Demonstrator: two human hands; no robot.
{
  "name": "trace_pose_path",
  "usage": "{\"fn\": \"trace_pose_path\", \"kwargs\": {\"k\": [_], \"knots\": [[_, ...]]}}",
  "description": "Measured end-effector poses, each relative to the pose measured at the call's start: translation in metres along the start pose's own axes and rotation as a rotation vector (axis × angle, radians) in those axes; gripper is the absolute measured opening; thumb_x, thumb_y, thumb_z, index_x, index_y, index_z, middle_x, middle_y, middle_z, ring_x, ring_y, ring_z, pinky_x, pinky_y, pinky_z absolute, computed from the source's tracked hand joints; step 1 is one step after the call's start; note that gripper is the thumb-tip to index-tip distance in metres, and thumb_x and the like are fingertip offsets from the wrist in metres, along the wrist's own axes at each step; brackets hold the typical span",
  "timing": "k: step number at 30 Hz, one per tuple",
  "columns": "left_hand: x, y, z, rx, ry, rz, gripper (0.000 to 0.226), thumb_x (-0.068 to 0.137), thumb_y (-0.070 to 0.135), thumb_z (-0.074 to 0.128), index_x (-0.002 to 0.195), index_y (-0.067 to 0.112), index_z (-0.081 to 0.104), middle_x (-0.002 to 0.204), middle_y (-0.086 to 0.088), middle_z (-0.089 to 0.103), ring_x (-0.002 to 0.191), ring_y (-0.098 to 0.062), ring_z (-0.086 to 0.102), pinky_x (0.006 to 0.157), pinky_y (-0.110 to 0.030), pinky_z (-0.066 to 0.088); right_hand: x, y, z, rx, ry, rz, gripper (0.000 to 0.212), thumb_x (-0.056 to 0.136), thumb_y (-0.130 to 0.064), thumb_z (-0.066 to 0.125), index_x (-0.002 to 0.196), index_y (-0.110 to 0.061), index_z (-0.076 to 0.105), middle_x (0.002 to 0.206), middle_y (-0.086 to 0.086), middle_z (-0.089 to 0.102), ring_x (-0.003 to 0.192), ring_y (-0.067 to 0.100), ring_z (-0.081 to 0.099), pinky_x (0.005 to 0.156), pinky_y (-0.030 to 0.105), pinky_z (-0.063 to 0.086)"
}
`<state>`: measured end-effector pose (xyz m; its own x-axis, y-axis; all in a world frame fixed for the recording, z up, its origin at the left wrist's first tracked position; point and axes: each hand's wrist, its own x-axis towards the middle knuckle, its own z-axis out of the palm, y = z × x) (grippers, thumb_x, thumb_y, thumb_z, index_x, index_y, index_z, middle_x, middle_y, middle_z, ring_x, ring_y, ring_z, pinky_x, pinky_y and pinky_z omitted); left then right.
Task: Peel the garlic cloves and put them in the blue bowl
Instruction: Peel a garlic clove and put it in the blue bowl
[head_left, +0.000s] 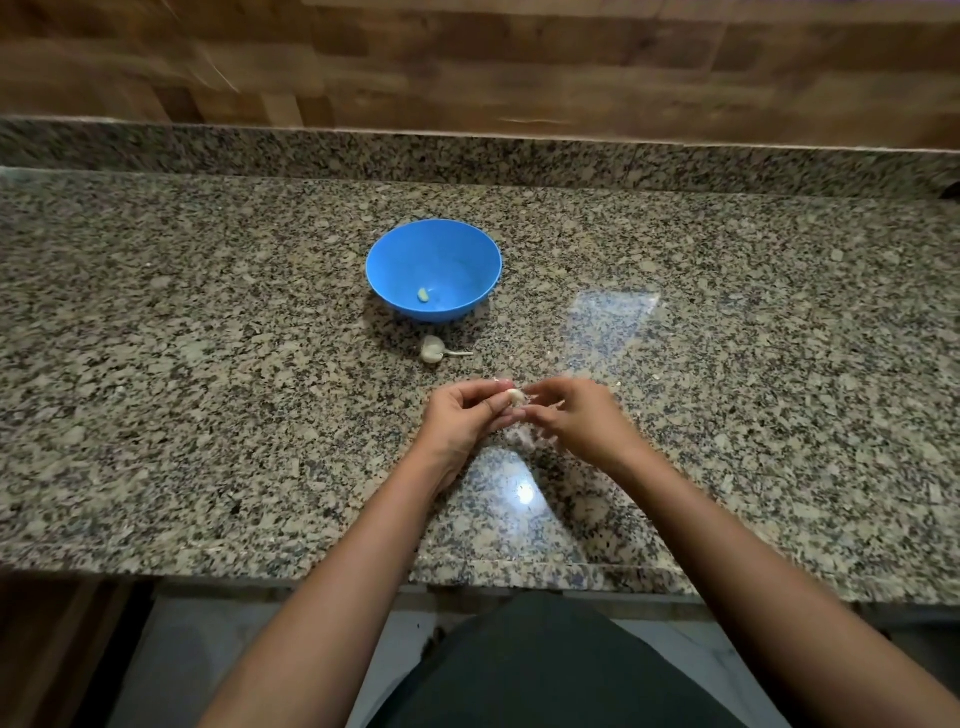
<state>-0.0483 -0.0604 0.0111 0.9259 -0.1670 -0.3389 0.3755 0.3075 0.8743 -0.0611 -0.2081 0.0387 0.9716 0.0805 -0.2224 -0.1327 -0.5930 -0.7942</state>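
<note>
Head view: we pinch the garlic clove (514, 397) in our left hand (467, 415) above the desk (208, 312), our right hand (576, 415) pinching its skin, the blue bowl (379, 270) straight ahead, nearer the left.

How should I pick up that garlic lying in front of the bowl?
Pinch the garlic by its plump round body from above, fingers on its near and far sides. It lies flat on the counter, its thin stalk points right and looks flimsy, and the bowl stands close behind, so straight down is probably easiest.
</note>
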Motion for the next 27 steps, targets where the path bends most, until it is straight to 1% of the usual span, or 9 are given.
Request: {"fn": "trace_pose_path", "kwargs": {"k": [5, 6, 8, 11, 16, 19, 22, 24, 27], "knots": [[-0.007, 0.005, 0.005, 0.289, 0.011, 0.035, 0.009, 0.085, 0.007, 0.066, 0.092, 0.012, 0.068, 0.08, -0.001, 0.072, 0.07, -0.008, 0.069, 0.048, -0.016, 0.048, 0.001, 0.0, 0.005, 0.209, 0.11, -0.006, 0.011, 0.086, -0.015, 0.065, 0.094, -0.01, 0.069, 0.078, 0.004, 0.069, 0.062, 0.013, 0.06, 0.057, 0.024, 0.052], [-0.007, 0.006, 0.006, 0.328, 0.019, 0.059, 0.009, 0.085, 0.007, 0.066, 0.092, 0.012, 0.068, 0.08, -0.001, 0.072, 0.07, -0.008, 0.069, 0.049, -0.016, 0.048, 0.0, 0.0, 0.005, 0.271, 0.104, 0.009, 0.008, 0.085, -0.014, 0.065, 0.09, -0.009, 0.07, 0.076, 0.007, 0.069, 0.061, 0.016, 0.06, 0.059, 0.028, 0.053], [-0.007, 0.005, 0.007, 0.414, 0.032, 0.136, 0.01, 0.083, 0.004, 0.066, 0.088, 0.012, 0.068, 0.081, -0.003, 0.071, 0.074, -0.011, 0.069, 0.062, -0.02, 0.054, -0.001, -0.001, 0.003, 0.383, 0.088, 0.042, 0.005, 0.084, -0.011, 0.066, 0.084, -0.008, 0.07, 0.076, 0.012, 0.069, 0.062, 0.019, 0.06, 0.063, 0.034, 0.054], [-0.007, 0.002, 0.009, 0.525, 0.054, 0.219, 0.011, 0.081, 0.007, 0.07, 0.082, 0.017, 0.068, 0.08, -0.004, 0.071, 0.075, -0.014, 0.068, 0.074, -0.03, 0.058, -0.001, -0.003, 0.004, 0.488, 0.091, 0.085, 0.008, 0.083, -0.007, 0.066, 0.076, -0.007, 0.068, 0.069, 0.009, 0.067, 0.057, 0.016, 0.06, 0.058, 0.027, 0.054], [-0.006, 0.002, 0.012, 0.641, 0.065, 0.292, 0.01, 0.08, 0.007, 0.07, 0.083, 0.017, 0.068, 0.077, 0.0, 0.069, 0.074, -0.015, 0.068, 0.072, -0.027, 0.058, 0.001, -0.003, 0.01, 0.635, 0.147, 0.214, 0.013, 0.082, 0.0, 0.066, 0.069, -0.001, 0.065, 0.063, 0.01, 0.063, 0.052, 0.016, 0.058, 0.053, 0.026, 0.052], [-0.007, 0.003, 0.013, 0.71, 0.061, 0.321, 0.012, 0.081, 0.006, 0.069, 0.084, 0.017, 0.068, 0.076, 0.001, 0.067, 0.07, -0.011, 0.064, 0.064, -0.017, 0.055, 0.003, -0.003, 0.01, 0.722, 0.127, 0.266, 0.011, 0.081, 0.004, 0.064, 0.07, 0.003, 0.064, 0.065, 0.013, 0.062, 0.052, 0.018, 0.057, 0.05, 0.025, 0.051], [-0.006, 0.005, 0.011, 0.749, 0.049, 0.316, 0.01, 0.082, 0.007, 0.067, 0.083, 0.017, 0.068, 0.076, 0.0, 0.066, 0.067, -0.011, 0.061, 0.058, -0.017, 0.052, 0.004, -0.003, 0.007, 0.802, 0.09, 0.318, 0.009, 0.082, 0.005, 0.062, 0.073, 0.007, 0.064, 0.069, 0.014, 0.062, 0.052, 0.017, 0.056, 0.048, 0.021, 0.05], [-0.003, 0.006, 0.008, 0.706, 0.032, 0.26, 0.013, 0.084, 0.006, 0.065, 0.083, 0.018, 0.068, 0.079, -0.002, 0.068, 0.071, -0.016, 0.064, 0.061, -0.021, 0.053, 0.003, -0.002, 0.004, 0.865, 0.058, 0.351, 0.007, 0.082, 0.005, 0.061, 0.081, 0.011, 0.064, 0.071, 0.015, 0.062, 0.054, 0.017, 0.057, 0.048, 0.019, 0.05], [0.0, 0.004, 0.003, 0.624, 0.064, 0.155, 0.012, 0.087, 0.006, 0.062, 0.09, 0.016, 0.069, 0.091, -0.005, 0.069, 0.082, -0.022, 0.067, 0.066, -0.034, 0.057, 0.0, 0.002, 0.001, 0.935, -0.014, 0.399, 0.009, 0.085, 0.004, 0.058, 0.087, 0.012, 0.063, 0.072, 0.016, 0.062, 0.056, 0.017, 0.058, 0.053, 0.02, 0.053]]}}
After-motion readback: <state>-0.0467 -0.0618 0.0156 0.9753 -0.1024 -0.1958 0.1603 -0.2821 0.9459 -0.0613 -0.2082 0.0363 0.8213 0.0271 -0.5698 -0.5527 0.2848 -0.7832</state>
